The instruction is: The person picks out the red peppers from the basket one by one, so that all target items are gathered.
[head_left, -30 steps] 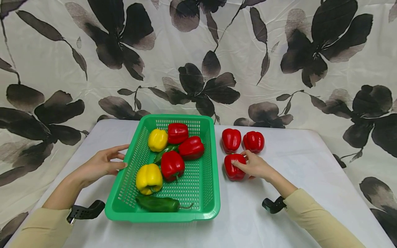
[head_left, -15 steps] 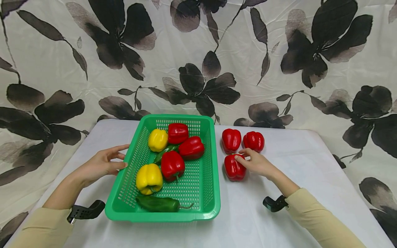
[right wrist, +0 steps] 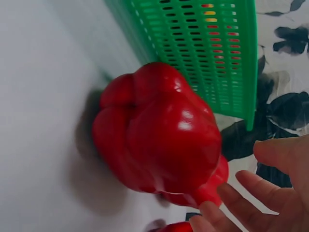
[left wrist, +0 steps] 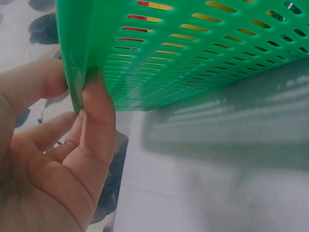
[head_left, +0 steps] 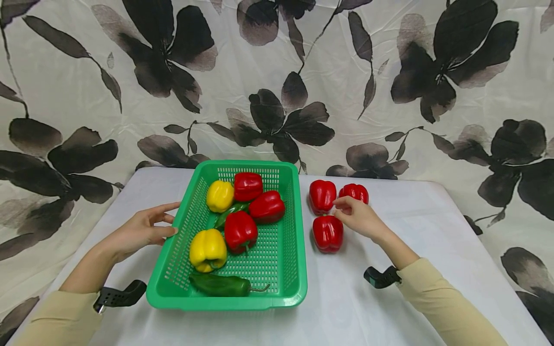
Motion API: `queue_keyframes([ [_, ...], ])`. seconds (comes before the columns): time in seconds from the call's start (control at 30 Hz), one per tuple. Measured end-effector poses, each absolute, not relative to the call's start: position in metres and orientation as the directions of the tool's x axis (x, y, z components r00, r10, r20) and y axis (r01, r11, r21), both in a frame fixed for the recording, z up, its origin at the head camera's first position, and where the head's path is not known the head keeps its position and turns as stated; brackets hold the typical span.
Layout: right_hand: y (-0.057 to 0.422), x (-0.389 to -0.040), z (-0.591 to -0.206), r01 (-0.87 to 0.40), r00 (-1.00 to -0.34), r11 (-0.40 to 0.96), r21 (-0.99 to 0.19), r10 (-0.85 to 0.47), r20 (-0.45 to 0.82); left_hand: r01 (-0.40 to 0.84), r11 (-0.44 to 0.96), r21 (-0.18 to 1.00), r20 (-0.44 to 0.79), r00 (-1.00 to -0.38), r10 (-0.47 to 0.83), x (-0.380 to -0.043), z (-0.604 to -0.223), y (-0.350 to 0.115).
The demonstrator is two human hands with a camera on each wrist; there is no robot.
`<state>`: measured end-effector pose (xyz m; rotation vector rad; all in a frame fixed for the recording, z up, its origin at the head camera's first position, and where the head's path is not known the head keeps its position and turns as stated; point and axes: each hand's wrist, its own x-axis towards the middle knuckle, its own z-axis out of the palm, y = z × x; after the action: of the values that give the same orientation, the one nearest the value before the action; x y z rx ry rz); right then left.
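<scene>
My left hand [head_left: 140, 229] pinches the left rim of a green plastic basket [head_left: 301, 240], thumb on one side and a finger under the lip in the left wrist view. Inside the basket lie red bell peppers [head_left: 240, 231], yellow bell peppers [head_left: 208, 250] and long green peppers [head_left: 220, 284]. My right hand [head_left: 359, 218], fingers loosely bent and holding nothing, hovers between three red bell peppers right of the basket: a near one [head_left: 327, 234], a back left one [head_left: 322, 197] and a back right one [head_left: 356, 191], partly hidden by the hand. The near pepper [right wrist: 159, 130] fills the right wrist view.
A white cloth covers the table [head_left: 415, 226], its far edge meeting a floral fabric backdrop [head_left: 277, 72]. The basket's right wall stands close beside the loose peppers. Black straps [head_left: 119, 294] sit on both wrists.
My right hand has let go of the near red bell pepper and moved up and away toward the back right one. The left hand, the basket and the peppers have stayed put.
</scene>
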<state>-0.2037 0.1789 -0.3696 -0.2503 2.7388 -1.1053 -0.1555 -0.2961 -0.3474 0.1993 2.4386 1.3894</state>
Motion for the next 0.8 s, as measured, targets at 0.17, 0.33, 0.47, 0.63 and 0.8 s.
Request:
queue_keyframes([
  [0.17,0.176,-0.206,-0.363,-0.135,-0.969,0.685,-0.716,-0.241,-0.048,-0.042,0.518,0.854,-0.214,-0.937,0.277,-0.155,-0.347,-0.297],
  [0.33,0.171,-0.209,-0.357,-0.164,-0.965,0.678,-0.716,-0.260,-0.024,-0.048,0.519,0.854,-0.219,-0.937,0.274,-0.156,-0.347,-0.296],
  [0.47,0.166,-0.210,-0.352,-0.168,-0.963,0.672,-0.721,-0.269,-0.026,-0.052,0.517,0.854,-0.222,-0.936,0.272,-0.155,-0.346,-0.296],
  [0.63,0.158,-0.210,-0.343,-0.160,-0.961,0.660,-0.734,-0.274,-0.036,-0.050,0.515,0.856,-0.219,-0.937,0.273,-0.155,-0.347,-0.296],
  [0.8,0.149,-0.210,-0.333,-0.173,-0.957,0.653,-0.737,-0.288,-0.031,-0.052,0.515,0.856,-0.221,-0.936,0.273,-0.155,-0.347,-0.296],
])
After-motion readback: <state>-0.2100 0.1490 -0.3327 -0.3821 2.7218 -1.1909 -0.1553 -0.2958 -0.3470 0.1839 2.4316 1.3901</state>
